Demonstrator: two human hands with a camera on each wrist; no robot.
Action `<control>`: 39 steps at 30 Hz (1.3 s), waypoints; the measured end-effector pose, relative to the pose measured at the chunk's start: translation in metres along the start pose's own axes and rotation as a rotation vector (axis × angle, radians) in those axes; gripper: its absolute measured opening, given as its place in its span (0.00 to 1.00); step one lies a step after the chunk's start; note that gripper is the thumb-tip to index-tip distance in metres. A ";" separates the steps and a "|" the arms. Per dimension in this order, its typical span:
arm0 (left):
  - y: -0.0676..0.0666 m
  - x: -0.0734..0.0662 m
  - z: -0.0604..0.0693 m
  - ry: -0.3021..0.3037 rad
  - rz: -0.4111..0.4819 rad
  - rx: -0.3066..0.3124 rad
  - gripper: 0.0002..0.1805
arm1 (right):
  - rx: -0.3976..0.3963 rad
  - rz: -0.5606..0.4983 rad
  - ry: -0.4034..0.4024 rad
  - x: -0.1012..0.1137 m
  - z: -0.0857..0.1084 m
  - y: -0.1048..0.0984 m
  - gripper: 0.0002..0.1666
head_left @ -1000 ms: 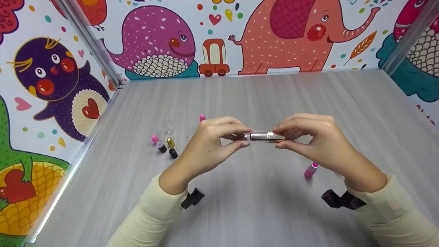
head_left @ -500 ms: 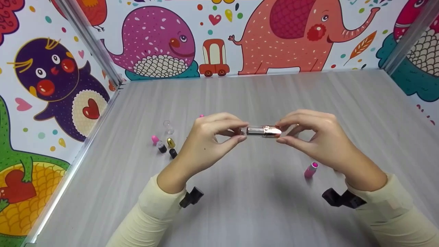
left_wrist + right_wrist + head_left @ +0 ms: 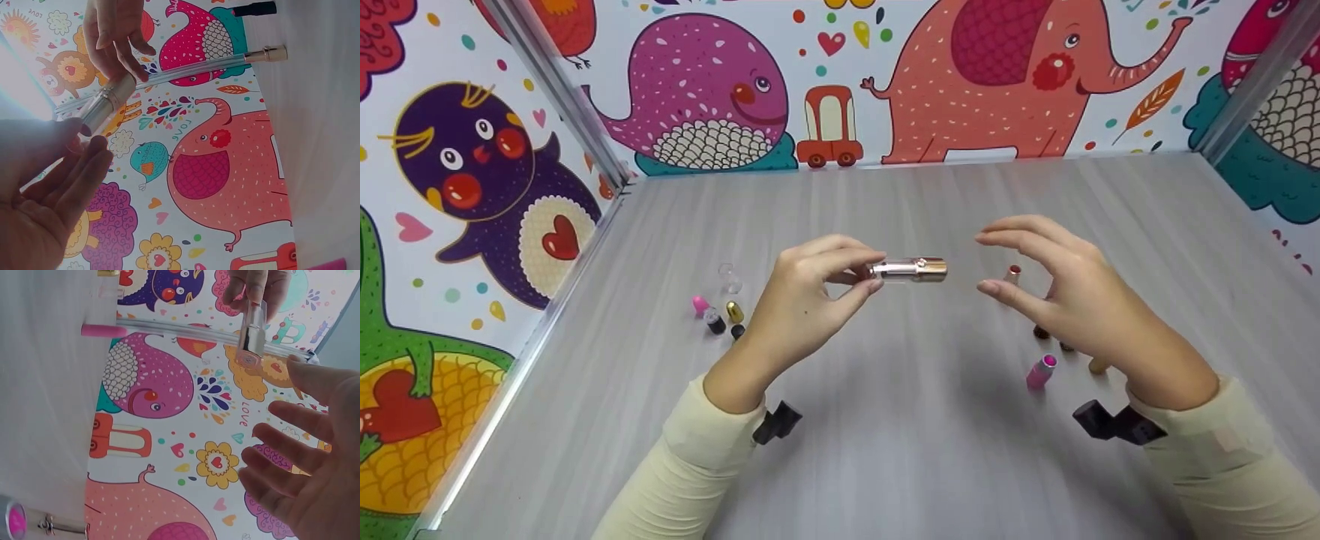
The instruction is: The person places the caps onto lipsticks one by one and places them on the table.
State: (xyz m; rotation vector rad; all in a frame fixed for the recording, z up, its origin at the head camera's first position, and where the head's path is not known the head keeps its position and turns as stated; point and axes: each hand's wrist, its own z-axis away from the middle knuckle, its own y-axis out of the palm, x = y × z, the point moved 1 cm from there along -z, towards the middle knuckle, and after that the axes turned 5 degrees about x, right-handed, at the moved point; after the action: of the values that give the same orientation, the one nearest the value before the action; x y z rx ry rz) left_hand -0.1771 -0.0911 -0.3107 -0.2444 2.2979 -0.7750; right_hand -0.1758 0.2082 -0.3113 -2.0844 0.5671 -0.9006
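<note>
The left hand (image 3: 823, 289) pinches a glossy silver-and-gold lipstick tube (image 3: 913, 270), apparently capped, over the worktop (image 3: 870, 450); right of it, the right hand (image 3: 1054, 277) hangs spread, empty, and a pink cylindrical lipstick (image 3: 1040, 373) seemingly awaits capping.

Silver-and-gold tube (image 3: 916, 270), cream sleeves (image 3: 690, 457), streaked grey table (image 3: 900, 442)

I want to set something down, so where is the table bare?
The table is bare near the front, between the sleeves, and along the back, below the elephant picture. Crowded: caps left of the left hand, lipsticks by the right hand.
</note>
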 end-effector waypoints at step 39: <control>0.027 0.096 -0.015 -0.229 -0.474 0.192 0.11 | 0.395 0.159 0.307 -0.056 -0.001 -0.018 0.47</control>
State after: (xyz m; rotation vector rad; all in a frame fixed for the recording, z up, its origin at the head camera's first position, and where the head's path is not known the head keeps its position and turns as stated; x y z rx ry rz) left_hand -0.2571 -0.0982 -0.3713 -0.7658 1.9521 -1.1306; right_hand -0.2114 0.2541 -0.3194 -1.5385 0.6439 -1.1442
